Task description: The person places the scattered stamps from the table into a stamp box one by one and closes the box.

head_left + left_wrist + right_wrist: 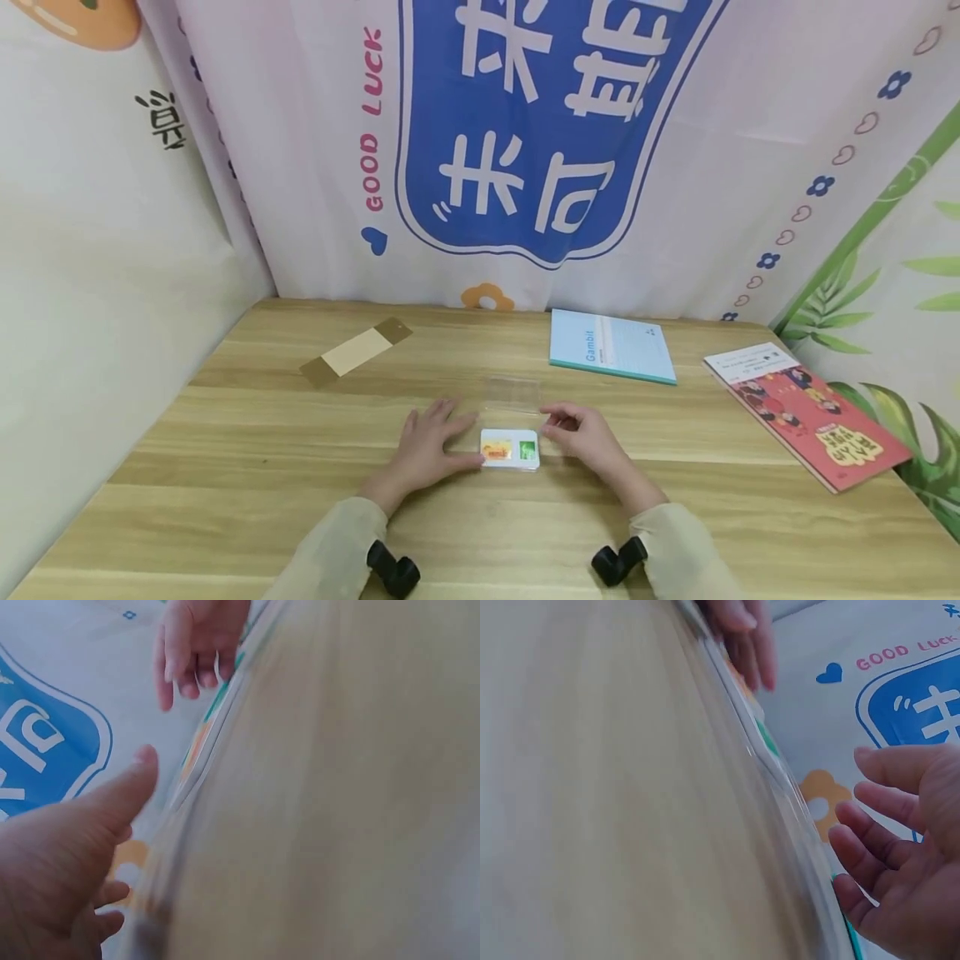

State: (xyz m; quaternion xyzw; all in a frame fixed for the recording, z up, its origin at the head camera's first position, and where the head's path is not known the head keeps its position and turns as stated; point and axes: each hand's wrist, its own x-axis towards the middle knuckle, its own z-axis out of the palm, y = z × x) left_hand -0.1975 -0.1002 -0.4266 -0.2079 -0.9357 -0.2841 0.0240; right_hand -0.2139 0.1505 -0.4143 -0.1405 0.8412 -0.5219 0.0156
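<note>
A small stack of white cards (511, 460), its top one bearing an orange picture and a green picture, lies in what looks like a clear plastic case on the table. The case's transparent lid (513, 392) lies flat just beyond the cards. My left hand (426, 450) is at the left side with fingers spread, its thumb tip by the cards' left edge. On the right side is my right hand (588, 437), fingers loosely bent and thumb near the cards' right edge. Nothing shows between the right fingers (877, 840) in the right wrist view.
A brown and beige strip (357, 352) lies at the back left of the wooden table (247, 467). Toward the back right is a light blue notebook (611, 346), and a red illustrated booklet (810, 417) lies at the far right. A printed curtain (315, 208) hangs behind the table.
</note>
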